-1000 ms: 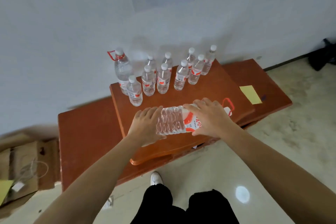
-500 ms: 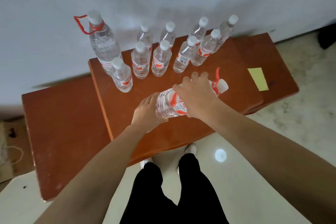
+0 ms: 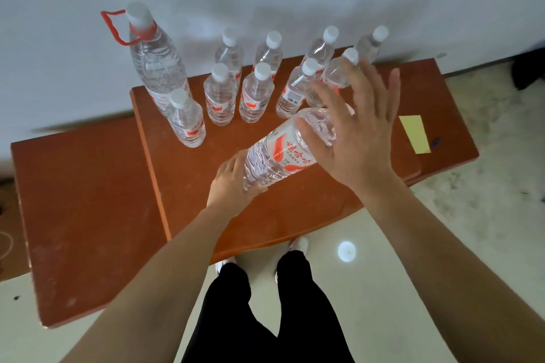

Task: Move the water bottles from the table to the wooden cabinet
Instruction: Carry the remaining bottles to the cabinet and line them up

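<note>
A large clear water bottle (image 3: 280, 153) with a red and white label is tilted over the wooden cabinet top (image 3: 295, 209), its base low at the left. My left hand (image 3: 233, 183) grips that base. My right hand (image 3: 351, 132) lies on the bottle's upper part with the fingers spread, hiding the neck and cap. Behind stand several small white-capped bottles (image 3: 253, 94) in two rows. Another large bottle (image 3: 153, 62) with a red carry loop stands upright at the back left.
A lower red-brown panel (image 3: 82, 215) spreads to the left, another (image 3: 442, 103) to the right with a yellow note (image 3: 414, 134) on it. The white wall is right behind the bottles. My legs and white shoes stand on the pale floor (image 3: 383, 259) below.
The large bottle has gone from lying nearly flat to tilted, neck end raised and swung toward the back right. My right hand's fingers have spread. The view has moved closer.
</note>
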Available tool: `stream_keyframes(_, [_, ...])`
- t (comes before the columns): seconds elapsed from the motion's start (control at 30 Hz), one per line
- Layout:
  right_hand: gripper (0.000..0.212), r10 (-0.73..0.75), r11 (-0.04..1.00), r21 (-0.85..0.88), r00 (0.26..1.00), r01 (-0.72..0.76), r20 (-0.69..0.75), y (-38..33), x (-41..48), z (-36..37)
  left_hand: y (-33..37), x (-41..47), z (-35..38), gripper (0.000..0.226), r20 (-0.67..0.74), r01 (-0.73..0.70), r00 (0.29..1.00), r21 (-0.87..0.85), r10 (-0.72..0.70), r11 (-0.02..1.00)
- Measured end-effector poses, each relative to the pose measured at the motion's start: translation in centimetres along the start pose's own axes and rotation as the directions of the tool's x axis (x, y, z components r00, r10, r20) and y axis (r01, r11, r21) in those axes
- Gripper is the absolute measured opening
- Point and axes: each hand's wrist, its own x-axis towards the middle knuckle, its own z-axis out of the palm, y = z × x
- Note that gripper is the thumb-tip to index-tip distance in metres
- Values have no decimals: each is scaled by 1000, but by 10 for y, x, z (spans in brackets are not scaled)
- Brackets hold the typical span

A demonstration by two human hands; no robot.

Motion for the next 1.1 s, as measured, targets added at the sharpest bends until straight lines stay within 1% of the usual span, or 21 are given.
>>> stream_keyframes(0.03, [70, 177, 981, 77, 983, -179, 43, 5, -4, 4, 3, 1, 2, 96, -4, 8, 1000, 8, -8, 1000])
stream_keyframes(0.07, [82, 369, 901, 176, 913, -398, 172, 9, -9, 13, 4, 1, 5, 95, -6, 12, 1000, 17, -12, 1000])
stream_keyframes(0.1, [91, 519, 749, 266, 788, -606, 333, 12, -14, 22, 7, 0, 7, 94, -8, 12, 1000, 30, -12, 999])
stream_keyframes(0.13, [92, 596, 579, 318, 656, -750, 463, 18, -20, 32, 9, 0, 11, 93, -7, 7, 1000, 48, -7, 999])
stream_keyframes(0.17, [86, 625, 449, 338, 561, -827, 542, 28, -25, 41, 12, 1, 14, 92, -5, -7, 1000, 68, 7, 998])
stream_keyframes(0.2, [76, 645, 388, 326, 507, -862, 572, 39, -29, 48, 14, 1, 16, 91, -4, -18, 1000, 82, 18, 997])
stream_keyframes(0.23, [68, 658, 366, 304, 476, -880, 584, 52, -32, 53, 15, 2, 19, 90, -12, -28, 999, 85, 29, 996])
stream_keyframes(0.3, [66, 651, 379, 254, 452, -890, 610, 74, -38, 54, 16, 4, 23, 90, -29, -48, 998, 93, 51, 995])
stream_keyframes(0.4, [73, 635, 452, 229, 492, -862, 595, 87, -52, 60, 13, 4, 26, 91, -41, -54, 997, 100, 58, 993])
stream_keyframes(0.5, [82, 662, 463, 289, 544, -838, 516, 76, -57, 65, 12, 3, 23, 94, -53, -41, 998, 55, 43, 998])
stream_keyframes(0.57, [83, 640, 554, 330, 644, -764, 418, 62, -56, 62, 7, 1, 21, 97, -65, -6, 998, 1, 6, 1000])
stream_keyframes(0.63, [82, 558, 679, 388, 782, -623, 278, 43, -53, 56, 1, -3, 19, 100, -91, 31, 995, -51, -36, 998])
stream_keyframes(0.67, [82, 505, 729, 410, 835, -548, 219, 32, -51, 53, -2, -4, 17, 101, -100, 46, 994, -70, -53, 997])
stream_keyframes(0.73, [87, 401, 797, 436, 906, -418, 136, 12, -46, 48, -9, -7, 15, 102, -92, 58, 993, -95, -67, 994])
stream_keyframes(0.77, [89, 361, 797, 471, 923, -378, 131, 5, -43, 46, -13, -8, 13, 102, -74, 64, 995, -109, -73, 992])
stream_keyframes(0.8, [86, 338, 762, 534, 928, -367, 156, -3, -38, 46, -20, -10, 9, 102, -59, 72, 995, -128, -80, 989])
stream_keyframes(0.83, [79, 336, 692, 609, 920, -386, 201, -7, -33, 46, -24, -9, 7, 103, -37, 78, 996, -142, -84, 987])
stream_keyframes(0.9, [51, 329, 565, 714, 906, -414, 265, -20, -23, 48, -32, -9, 2, 105, -21, 88, 995, -168, -93, 982])
stream_keyframes(0.97, [23, 290, 511, 761, 914, -399, 285, -32, -13, 51, -33, -8, -1, 101, -37, 98, 994, -194, -107, 976])
stream_keyframes(1.03, [19, 223, 464, 785, 912, -410, 344, -43, -3, 53, -29, -6, -1, 96, -72, 109, 989, -220, -127, 969])
stream_keyframes(1.1, [22, 141, 479, 795, 926, -374, 350, -56, 4, 54, -29, -1, -4, 95, -119, 132, 979, -231, -163, 964])
